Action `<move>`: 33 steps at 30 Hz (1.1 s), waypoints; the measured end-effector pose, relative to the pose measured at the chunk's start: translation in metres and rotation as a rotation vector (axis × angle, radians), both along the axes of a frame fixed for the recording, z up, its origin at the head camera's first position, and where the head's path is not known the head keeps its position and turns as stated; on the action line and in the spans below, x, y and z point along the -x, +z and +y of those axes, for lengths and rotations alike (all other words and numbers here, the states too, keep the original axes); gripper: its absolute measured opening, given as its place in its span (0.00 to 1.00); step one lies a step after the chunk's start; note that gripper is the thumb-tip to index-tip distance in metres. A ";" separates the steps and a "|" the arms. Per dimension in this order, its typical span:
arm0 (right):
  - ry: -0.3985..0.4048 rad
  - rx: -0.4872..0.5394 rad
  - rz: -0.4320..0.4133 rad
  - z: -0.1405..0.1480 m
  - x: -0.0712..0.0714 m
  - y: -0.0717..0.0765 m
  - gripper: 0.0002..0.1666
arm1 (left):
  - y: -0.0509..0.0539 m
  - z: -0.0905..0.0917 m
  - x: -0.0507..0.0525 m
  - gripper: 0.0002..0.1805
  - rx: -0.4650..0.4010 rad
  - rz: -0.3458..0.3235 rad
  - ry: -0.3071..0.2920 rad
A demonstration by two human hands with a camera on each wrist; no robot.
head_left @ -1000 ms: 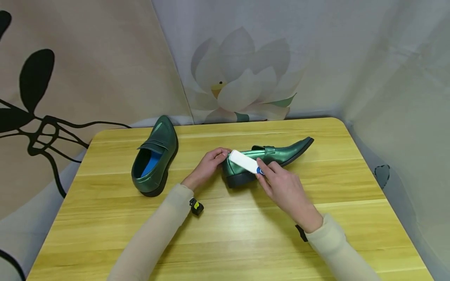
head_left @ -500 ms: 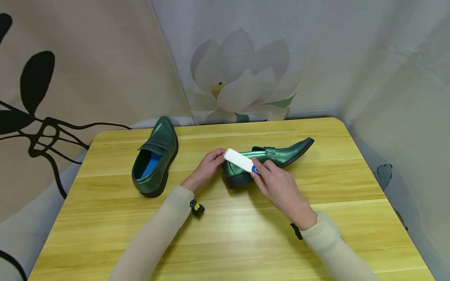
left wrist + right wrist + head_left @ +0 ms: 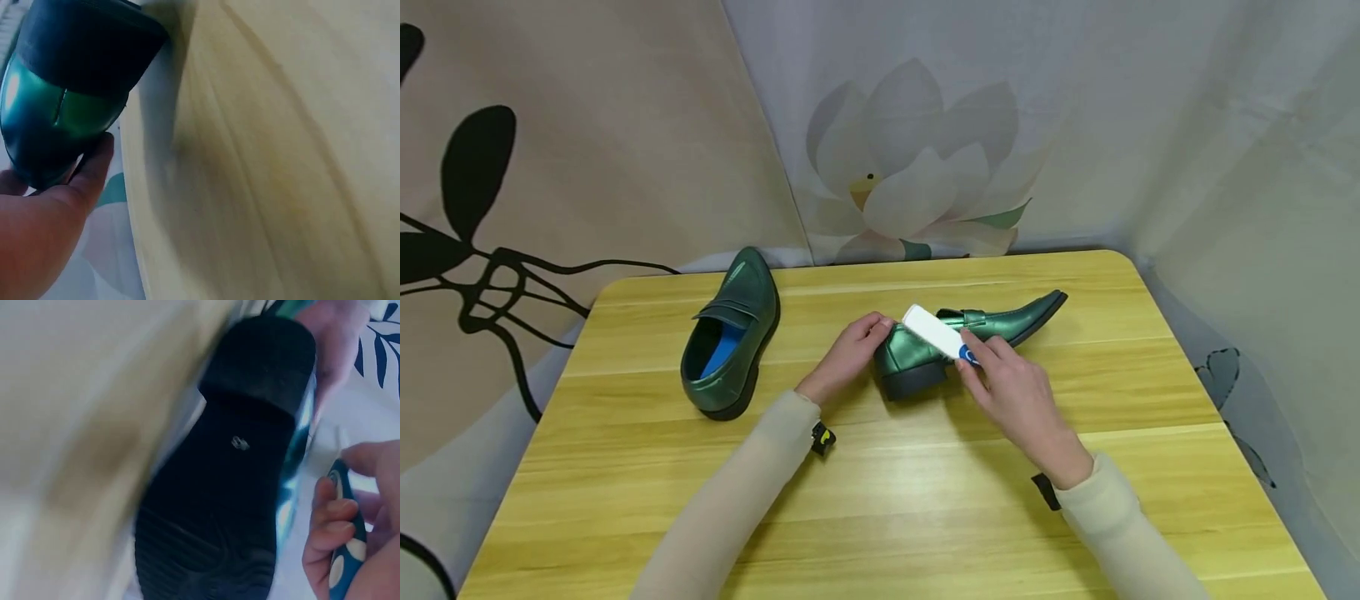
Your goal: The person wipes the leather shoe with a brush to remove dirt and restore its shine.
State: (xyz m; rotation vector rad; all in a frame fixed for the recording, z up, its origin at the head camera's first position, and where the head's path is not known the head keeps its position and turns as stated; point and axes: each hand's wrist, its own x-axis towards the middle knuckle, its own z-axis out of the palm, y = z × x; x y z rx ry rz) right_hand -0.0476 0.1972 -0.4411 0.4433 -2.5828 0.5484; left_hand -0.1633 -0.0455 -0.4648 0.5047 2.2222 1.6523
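A metallic green loafer (image 3: 912,350) is tilted on its side edge, toe to the right and heel toward me. My left hand (image 3: 853,346) holds it by the back of the heel opening; in the left wrist view a thumb and fingers (image 3: 94,169) pinch that rim beside the black heel. My right hand (image 3: 1015,396) grips a brush (image 3: 934,332) with a flat white head and a blue handle with white dots. Its head lies over the shoe's near side, bristles hidden. The right wrist view shows the loafer's black sole (image 3: 219,475) and the curled fingers around the handle (image 3: 350,550).
A second green loafer (image 3: 730,342) with a blue insole stands upright at the left of the wooden table (image 3: 880,500), toe pointing away. Behind the table hangs a curtain (image 3: 925,125) with a printed flower.
The brush went left toward the heel, then back right along the shoe with my right hand. The loafer has turned slightly, so more of its heel back shows. The other loafer stays put.
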 end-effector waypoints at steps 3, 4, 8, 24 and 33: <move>0.056 0.010 -0.029 0.002 -0.004 -0.008 0.30 | 0.001 0.002 0.001 0.17 0.084 0.065 -0.026; 0.072 0.013 -0.030 0.003 -0.005 -0.010 0.31 | 0.001 0.003 0.002 0.17 0.081 0.068 -0.035; 0.114 -0.003 0.001 0.010 -0.006 -0.017 0.31 | 0.001 0.001 0.003 0.17 0.030 0.032 -0.031; 0.086 -0.003 -0.060 0.018 -0.005 -0.015 0.24 | 0.006 -0.015 0.004 0.20 -0.014 -0.036 0.059; 0.177 -0.061 -0.087 -0.002 -0.009 -0.014 0.21 | 0.006 -0.011 0.001 0.20 -0.018 -0.042 0.053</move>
